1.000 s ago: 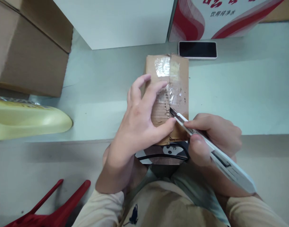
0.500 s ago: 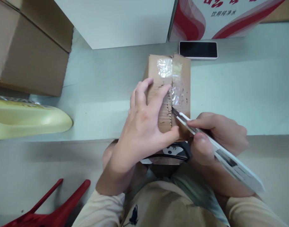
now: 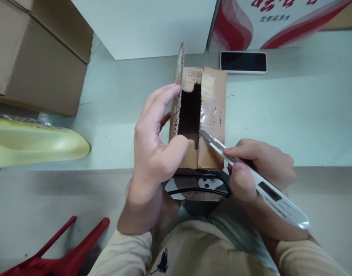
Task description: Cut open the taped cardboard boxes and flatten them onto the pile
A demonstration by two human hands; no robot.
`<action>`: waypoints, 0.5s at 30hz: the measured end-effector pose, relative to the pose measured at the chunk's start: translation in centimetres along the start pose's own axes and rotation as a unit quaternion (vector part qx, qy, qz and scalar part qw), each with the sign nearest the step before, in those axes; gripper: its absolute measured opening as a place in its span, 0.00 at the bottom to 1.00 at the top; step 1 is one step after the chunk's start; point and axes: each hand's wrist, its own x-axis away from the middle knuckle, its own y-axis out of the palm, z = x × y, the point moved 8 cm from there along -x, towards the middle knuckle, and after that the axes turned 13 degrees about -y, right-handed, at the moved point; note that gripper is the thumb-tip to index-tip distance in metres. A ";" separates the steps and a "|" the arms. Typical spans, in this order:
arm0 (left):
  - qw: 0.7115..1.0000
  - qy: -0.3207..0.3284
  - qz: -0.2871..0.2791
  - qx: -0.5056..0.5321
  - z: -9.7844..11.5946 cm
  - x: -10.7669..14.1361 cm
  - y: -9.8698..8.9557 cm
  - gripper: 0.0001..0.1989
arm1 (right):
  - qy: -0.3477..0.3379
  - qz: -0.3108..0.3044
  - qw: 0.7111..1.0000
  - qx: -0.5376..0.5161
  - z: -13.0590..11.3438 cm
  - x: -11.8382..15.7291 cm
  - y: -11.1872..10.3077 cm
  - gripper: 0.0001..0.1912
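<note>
A small cardboard box (image 3: 214, 115) sits at the table's near edge, its left top flap raised and its right flap flat with clear tape on it. The gap between them shows a dark inside, and I cannot make out what it holds. My left hand (image 3: 155, 134) grips the left side of the box, with fingertips at the raised flap and the thumb over the near end of the opening. My right hand (image 3: 260, 165) is closed round a white utility knife (image 3: 275, 197). The knife's blade is out, and its tip is at the cut edge of the right flap.
Beyond the box lies a phone (image 3: 243, 62), in front of a red and white carton (image 3: 256, 27) and a white panel (image 3: 161, 27). Large cardboard boxes (image 3: 49, 65) and a pale yellow object (image 3: 40, 143) stand at the left. Below is a red chair (image 3: 69, 249).
The left flap has swung up and the box is open along its middle. My left hand has shifted left with the flap. The knife has moved slightly left.
</note>
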 end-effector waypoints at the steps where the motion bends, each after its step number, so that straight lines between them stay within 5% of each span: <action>1: 0.999 -0.006 -0.003 0.034 -0.1 0.0 -0.1 0.29 | 0.005 -0.001 1.000 -0.004 0.1 0.0 0.0 0.05; 6: 0.991 -0.005 0.027 0.129 -0.3 -0.1 -0.9 0.30 | 0.008 0.000 1.000 -0.020 0.2 0.0 0.2 0.04; 15: 0.984 0.091 0.113 0.101 1.0 0.3 -2.0 0.26 | 0.015 -0.002 1.000 -0.024 0.3 -0.1 0.0 0.04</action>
